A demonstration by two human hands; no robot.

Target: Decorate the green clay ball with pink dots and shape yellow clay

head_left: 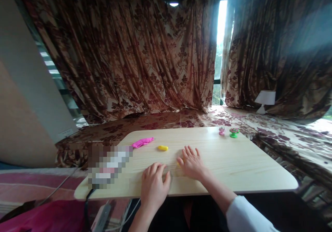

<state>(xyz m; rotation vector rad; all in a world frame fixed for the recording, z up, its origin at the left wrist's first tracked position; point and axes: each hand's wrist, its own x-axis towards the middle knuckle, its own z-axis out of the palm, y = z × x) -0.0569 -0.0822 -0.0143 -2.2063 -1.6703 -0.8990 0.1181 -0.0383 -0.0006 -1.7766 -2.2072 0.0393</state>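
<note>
My right hand [191, 162] lies palm down on the light wood table [233, 169], its fingers spread. A little yellow shows at the edge beneath its thumb and palm; the rest of that piece is hidden. My left hand [155, 183] rests near the table's front edge, fingers slightly bent and thumb apart, with nothing visible in it. Beyond the two hands sits a short yellow roll [163, 148] that looks like modelling clay. Farther left is a longer, uneven pink strip [142, 142] of similar look. Neither hand touches these two pieces.
Two small mushroom-like figures, one pink [221, 131] and one green with a dotted top [233, 132], stand at the table's far right. A blurred-out item [111, 166] covers the left side. Behind are a cloth-covered ledge, a white lamp [265, 99] and patterned curtains [155, 52].
</note>
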